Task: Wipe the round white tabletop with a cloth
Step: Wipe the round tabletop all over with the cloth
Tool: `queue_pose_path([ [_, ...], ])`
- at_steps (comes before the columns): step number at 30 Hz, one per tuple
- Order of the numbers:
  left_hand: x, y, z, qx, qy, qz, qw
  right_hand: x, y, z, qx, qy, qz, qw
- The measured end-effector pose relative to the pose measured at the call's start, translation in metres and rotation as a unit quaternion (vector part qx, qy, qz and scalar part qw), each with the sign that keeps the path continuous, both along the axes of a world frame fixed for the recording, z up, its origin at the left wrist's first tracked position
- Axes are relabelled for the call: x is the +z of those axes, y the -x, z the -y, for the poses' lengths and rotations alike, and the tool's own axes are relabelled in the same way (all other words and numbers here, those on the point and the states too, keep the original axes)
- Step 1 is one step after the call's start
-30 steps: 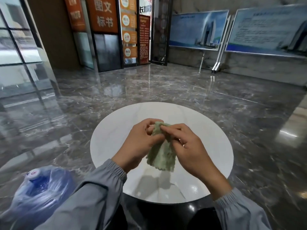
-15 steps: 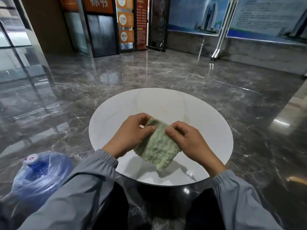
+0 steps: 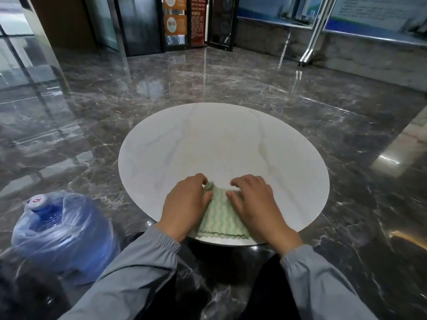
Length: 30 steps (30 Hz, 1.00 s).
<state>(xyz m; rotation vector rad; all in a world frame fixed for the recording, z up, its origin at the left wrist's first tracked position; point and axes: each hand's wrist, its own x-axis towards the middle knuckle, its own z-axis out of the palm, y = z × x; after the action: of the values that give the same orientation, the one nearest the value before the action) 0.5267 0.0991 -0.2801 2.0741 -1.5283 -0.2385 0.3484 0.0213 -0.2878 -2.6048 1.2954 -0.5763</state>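
Note:
The round white tabletop (image 3: 208, 139) fills the middle of the head view. A folded green-and-cream wavy-striped cloth (image 3: 220, 217) lies flat on it at the near edge. My left hand (image 3: 186, 204) is at the cloth's left side and pinches its bunched far corner between thumb and fingers. My right hand (image 3: 254, 205) rests on the cloth's right side, thumb lying on the fabric and bent fingertips touching the table just beyond it. The cloth's right edge is hidden under that palm.
A large blue water bottle (image 3: 62, 229) wrapped in clear plastic stands on the floor at the near left of the table. Glossy dark marble floor (image 3: 300, 93) surrounds the table. Display boards on stands (image 3: 309, 42) and glass doors line the far wall.
The cloth, held up and folded between both hands above the table, has come down flat onto the near edge. Both hands dropped with it, and the view tilted lower.

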Motion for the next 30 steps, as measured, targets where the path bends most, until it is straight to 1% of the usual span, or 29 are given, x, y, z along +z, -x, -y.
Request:
queue_pose_path([
  [2,-0.009,-0.006,-0.004,0.011,0.013,-0.014,1.000,-0.012,-0.009,-0.019,0.030,0.000,0.016,0.999],
  [3,-0.013,-0.009,-0.006,0.020,0.022,-0.020,0.999,-0.017,-0.014,-0.027,0.050,-0.017,0.009,0.999],
  [6,-0.019,-0.017,-0.013,0.035,0.046,-0.021,0.998,-0.028,-0.028,-0.043,0.102,-0.044,-0.087,0.990],
  [8,-0.025,-0.024,-0.015,0.034,0.065,-0.026,0.997,-0.028,-0.031,-0.046,0.115,-0.051,-0.134,0.983],
  [10,-0.033,-0.030,-0.015,0.041,0.088,-0.033,0.995,-0.023,-0.029,-0.045,0.121,-0.074,-0.148,0.979],
  [12,-0.041,-0.032,-0.016,0.043,0.136,-0.033,0.989,-0.019,-0.021,-0.043,0.123,-0.096,-0.154,0.976],
  [14,-0.046,-0.028,-0.019,0.042,0.193,-0.028,0.980,-0.019,-0.005,-0.037,0.105,-0.104,-0.166,0.975],
  [17,-0.053,-0.023,-0.020,0.048,0.259,0.001,0.965,-0.022,0.031,-0.010,0.013,-0.103,-0.184,0.977],
  [19,-0.056,-0.022,-0.017,0.064,0.265,0.001,0.962,-0.021,0.045,0.010,-0.061,-0.124,-0.188,0.972],
  [21,-0.057,-0.021,-0.015,0.083,0.253,0.004,0.964,-0.021,0.039,0.019,-0.095,-0.149,-0.191,0.965],
  [23,-0.058,-0.021,-0.015,0.085,0.248,0.009,0.965,-0.022,0.018,0.010,-0.067,-0.145,-0.205,0.966],
  [25,-0.060,-0.021,-0.016,0.082,0.246,0.009,0.966,-0.022,-0.005,-0.018,0.013,-0.108,-0.208,0.972],
  [27,-0.061,-0.022,-0.016,0.082,0.246,0.012,0.966,-0.021,-0.016,-0.050,0.085,-0.093,-0.197,0.972],
  [29,-0.062,-0.023,-0.016,0.081,0.238,0.022,0.968,-0.017,-0.012,-0.065,0.115,-0.111,-0.177,0.971],
  [30,-0.063,-0.023,-0.016,0.078,0.234,0.028,0.969,-0.016,-0.005,-0.063,0.114,-0.121,-0.169,0.972],
])
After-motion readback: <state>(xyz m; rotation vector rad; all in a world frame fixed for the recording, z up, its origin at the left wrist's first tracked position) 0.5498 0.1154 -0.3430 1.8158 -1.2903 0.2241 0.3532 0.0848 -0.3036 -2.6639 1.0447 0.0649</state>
